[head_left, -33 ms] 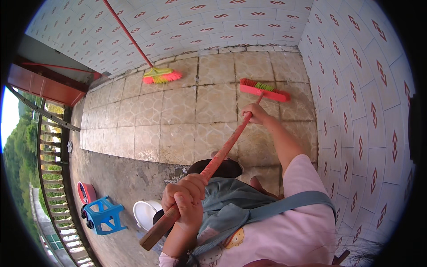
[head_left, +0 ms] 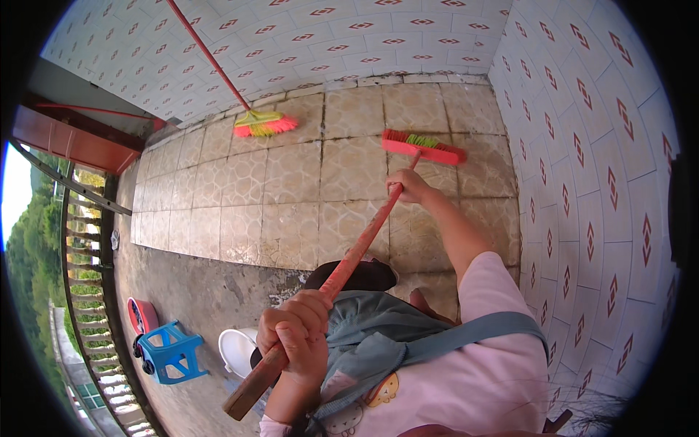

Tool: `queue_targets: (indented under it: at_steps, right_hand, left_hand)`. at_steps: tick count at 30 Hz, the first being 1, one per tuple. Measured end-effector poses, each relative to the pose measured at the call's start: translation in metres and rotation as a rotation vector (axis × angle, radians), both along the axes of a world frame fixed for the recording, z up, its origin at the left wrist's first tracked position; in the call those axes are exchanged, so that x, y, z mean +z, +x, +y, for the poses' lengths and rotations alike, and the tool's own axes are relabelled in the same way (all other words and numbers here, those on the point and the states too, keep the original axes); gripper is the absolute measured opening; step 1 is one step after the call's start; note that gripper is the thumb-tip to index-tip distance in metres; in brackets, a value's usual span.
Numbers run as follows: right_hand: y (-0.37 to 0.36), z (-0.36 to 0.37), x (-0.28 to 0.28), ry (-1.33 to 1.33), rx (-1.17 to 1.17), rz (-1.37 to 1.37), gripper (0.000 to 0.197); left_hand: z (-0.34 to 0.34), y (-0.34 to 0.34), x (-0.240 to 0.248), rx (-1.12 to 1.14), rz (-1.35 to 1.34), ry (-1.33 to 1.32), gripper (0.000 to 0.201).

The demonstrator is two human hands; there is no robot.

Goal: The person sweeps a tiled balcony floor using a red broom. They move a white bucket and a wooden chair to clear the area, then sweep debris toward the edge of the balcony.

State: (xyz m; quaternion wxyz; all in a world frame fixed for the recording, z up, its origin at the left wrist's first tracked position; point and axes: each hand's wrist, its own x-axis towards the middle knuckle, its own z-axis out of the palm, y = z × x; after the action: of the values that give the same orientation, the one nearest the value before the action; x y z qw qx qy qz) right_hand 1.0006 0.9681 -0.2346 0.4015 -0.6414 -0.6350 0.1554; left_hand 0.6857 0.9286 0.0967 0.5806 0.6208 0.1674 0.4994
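My two hands hold a long-handled scrub brush slantwise in front of me. My left hand [head_left: 297,331] is wrapped round the handle near its worn, bare-wood end. Farther up, my right hand [head_left: 410,185] grips the red handle [head_left: 357,251] close to the head. The red brush head [head_left: 429,151], with red and green bristles pointing away from me, is over the tiled floor [head_left: 357,167] near the right wall; whether the bristles touch the tiles I cannot tell.
A red-handled broom [head_left: 266,124] with pink and yellow bristles leans on the far patterned wall [head_left: 349,44]. To the left stand a blue stool [head_left: 173,352], a red basin [head_left: 143,315] and a white bucket [head_left: 238,352]. A balustrade [head_left: 95,313] runs along the left edge; a patterned wall [head_left: 575,211] rises at right.
The brush has shifted slightly to the left, head and handle together, with both my hands still gripping it. The other things stay in place.
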Motion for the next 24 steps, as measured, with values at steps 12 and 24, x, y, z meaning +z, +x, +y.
queue_targets:
  at_steps: [12,24]
  right_hand:
    - [-0.018,0.038,0.009,0.030,0.165,0.080,0.004]
    - [0.079,-0.123,0.000,-0.124,-0.300,-0.003,0.002]
  left_hand:
    - [0.003,0.015,0.014,0.091,0.079,0.188,0.035]
    - [0.029,0.054,-0.055,-0.364,-0.066,-0.207,0.034]
